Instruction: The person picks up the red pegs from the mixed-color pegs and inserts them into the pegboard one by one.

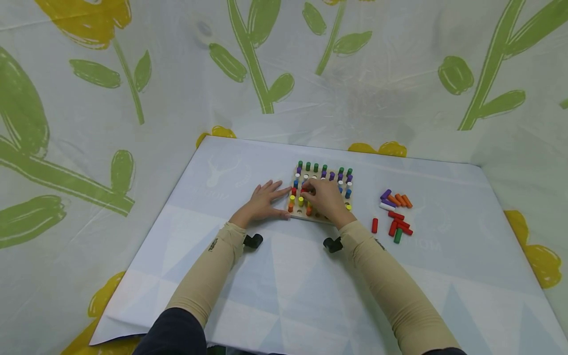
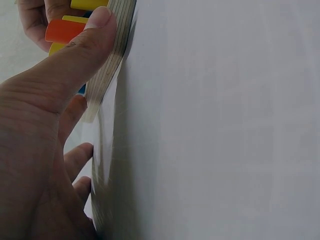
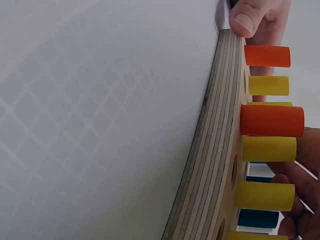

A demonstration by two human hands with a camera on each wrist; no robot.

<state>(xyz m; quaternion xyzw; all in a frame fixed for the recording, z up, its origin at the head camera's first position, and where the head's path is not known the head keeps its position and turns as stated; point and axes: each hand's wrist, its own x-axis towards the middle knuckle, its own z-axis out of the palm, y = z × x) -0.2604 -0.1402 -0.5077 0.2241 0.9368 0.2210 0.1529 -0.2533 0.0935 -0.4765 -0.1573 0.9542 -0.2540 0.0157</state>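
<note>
A wooden pegboard [image 1: 296, 215] lies on the table, with coloured pegs standing in rows: green at the back, then purple, white, blue, red, yellow and orange. My left hand [image 1: 262, 202] rests at its left side with fingers spread. In the left wrist view, the thumb [image 2: 102, 30] presses on the board's edge. Over the middle of the board, my right hand [image 1: 326, 197] has thumb and forefinger pinched together at a red peg [image 1: 303, 190] in the red row. Curled fingers of that hand show behind the yellow pegs [image 3: 265, 195] in the right wrist view.
Right of the board lie loose pegs: several orange pegs [image 1: 403, 200], purple pegs [image 1: 386, 194], a white peg [image 1: 387, 206], red pegs [image 1: 396, 215] and a green peg [image 1: 398, 235]. One red peg [image 1: 374, 225] lies apart, closer to the board. A flower-printed sheet [image 1: 381, 88] hangs behind the table.
</note>
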